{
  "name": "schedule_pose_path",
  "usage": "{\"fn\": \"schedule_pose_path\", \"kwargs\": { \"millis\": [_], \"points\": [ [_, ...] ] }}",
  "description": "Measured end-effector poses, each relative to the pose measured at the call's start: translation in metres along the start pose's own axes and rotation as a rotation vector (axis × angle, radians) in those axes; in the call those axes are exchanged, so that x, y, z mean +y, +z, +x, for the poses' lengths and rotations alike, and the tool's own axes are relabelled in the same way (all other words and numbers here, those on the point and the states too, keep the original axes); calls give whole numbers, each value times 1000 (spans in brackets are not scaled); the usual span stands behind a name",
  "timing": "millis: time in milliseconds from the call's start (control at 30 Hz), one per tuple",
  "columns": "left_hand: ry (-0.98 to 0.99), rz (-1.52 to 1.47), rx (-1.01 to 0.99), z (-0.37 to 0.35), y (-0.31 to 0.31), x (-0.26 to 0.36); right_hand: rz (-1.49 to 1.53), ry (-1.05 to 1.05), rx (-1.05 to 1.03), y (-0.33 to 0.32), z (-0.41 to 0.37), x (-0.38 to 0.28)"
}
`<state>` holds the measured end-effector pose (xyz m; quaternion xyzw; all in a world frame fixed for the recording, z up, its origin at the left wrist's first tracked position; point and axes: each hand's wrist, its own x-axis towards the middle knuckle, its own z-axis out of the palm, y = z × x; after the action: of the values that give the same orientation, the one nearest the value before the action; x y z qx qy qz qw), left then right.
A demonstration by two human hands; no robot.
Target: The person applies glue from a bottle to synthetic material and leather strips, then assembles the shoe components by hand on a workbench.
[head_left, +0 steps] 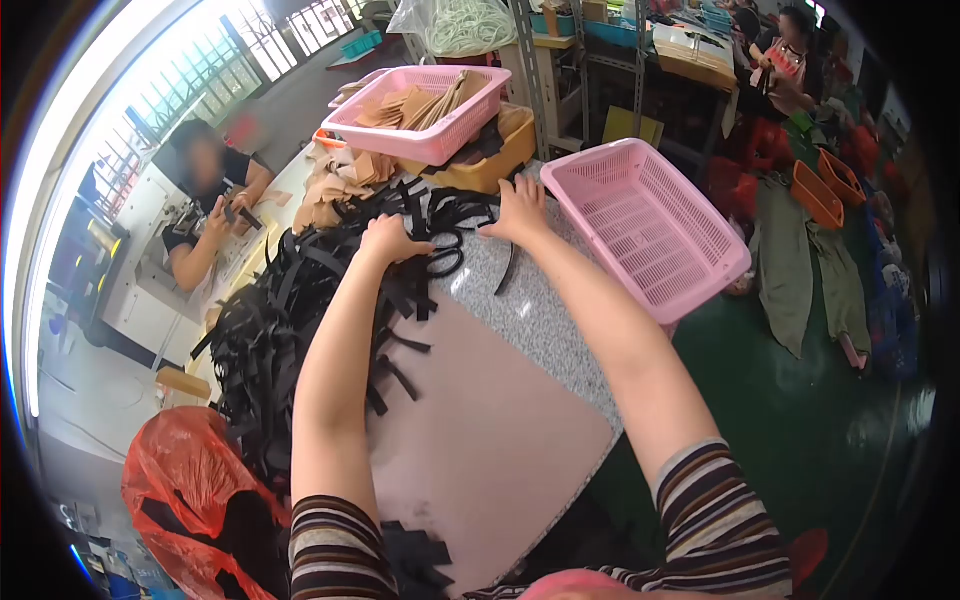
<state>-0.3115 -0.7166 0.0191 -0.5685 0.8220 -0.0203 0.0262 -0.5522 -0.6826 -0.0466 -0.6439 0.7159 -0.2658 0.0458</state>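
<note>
My left hand [392, 241] rests at the right side of a big heap of black strips [285, 310]. Its thumb points right, apart from the fingers, which touch the strips. Beside that thumb lies a pair of scissors with black loop handles [447, 262]; the blades are hidden or hard to make out. My right hand [520, 210] is farther right, fingers spread, between the loose strips and the corner of a pink basket [655, 235]. Nothing shows in its grip. A single black strip [508, 270] lies on the speckled tabletop [535, 325] below it.
A brownish-pink board [490, 430] covers the near tabletop. At the back, a pink basket of tan pieces [430, 145] sits on a yellow crate [480, 175]. A red plastic bag [190, 480] hangs at the near left. A co-worker [210, 190] sits at the left, holding something dark.
</note>
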Motion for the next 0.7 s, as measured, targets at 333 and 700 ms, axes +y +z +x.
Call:
{"fn": "schedule_pose_path", "kwargs": {
  "millis": [333, 700],
  "points": [
    [-55, -384, -177, 47, 37, -33, -11, 56, -215, 19, 28, 1],
    [13, -914, 243, -57, -79, -48, 751, -243, -130, -46, -27, -126]
  ]
}}
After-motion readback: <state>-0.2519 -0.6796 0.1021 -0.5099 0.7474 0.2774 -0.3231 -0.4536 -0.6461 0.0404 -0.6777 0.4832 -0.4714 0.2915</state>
